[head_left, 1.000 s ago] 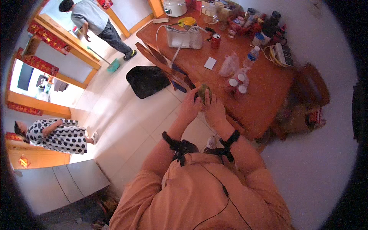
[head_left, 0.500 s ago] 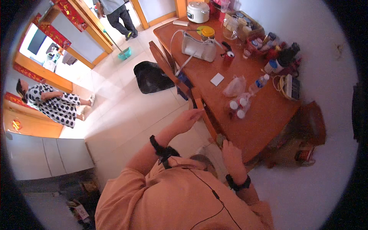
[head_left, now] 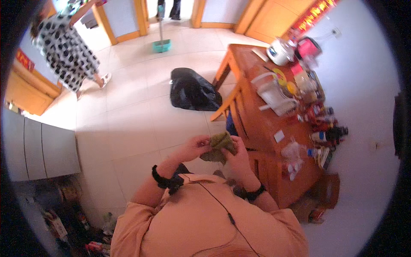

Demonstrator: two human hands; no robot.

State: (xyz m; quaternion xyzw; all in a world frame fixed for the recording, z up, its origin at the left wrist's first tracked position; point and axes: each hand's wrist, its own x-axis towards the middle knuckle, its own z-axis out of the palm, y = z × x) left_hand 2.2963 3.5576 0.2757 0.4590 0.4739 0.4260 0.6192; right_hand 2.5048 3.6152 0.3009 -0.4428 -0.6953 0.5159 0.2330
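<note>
An olive-green cloth [head_left: 221, 145], bunched and folded, is held up in front of my body between both hands. My left hand [head_left: 196, 147] pinches its left edge. Around its right side close the fingers of my right hand [head_left: 238, 156]. Just to the right of the cloth stand wooden chairs [head_left: 233, 103] pushed against the brown wooden table [head_left: 265, 124]. Dark bands circle both my wrists.
A black plastic bag [head_left: 193, 90] lies on the tiled floor ahead. Beyond it are a teal dustpan [head_left: 162, 46] and another person's legs. A person in a spotted dress [head_left: 68, 49] is at the far left. The table bears a white bag [head_left: 276, 97], rice cooker [head_left: 280, 51] and several bottles.
My view has turned, so the table sits farther right. The cloth, earlier low by my right hand at the chair, is now raised between both hands. The person in the dress has an arm lifted.
</note>
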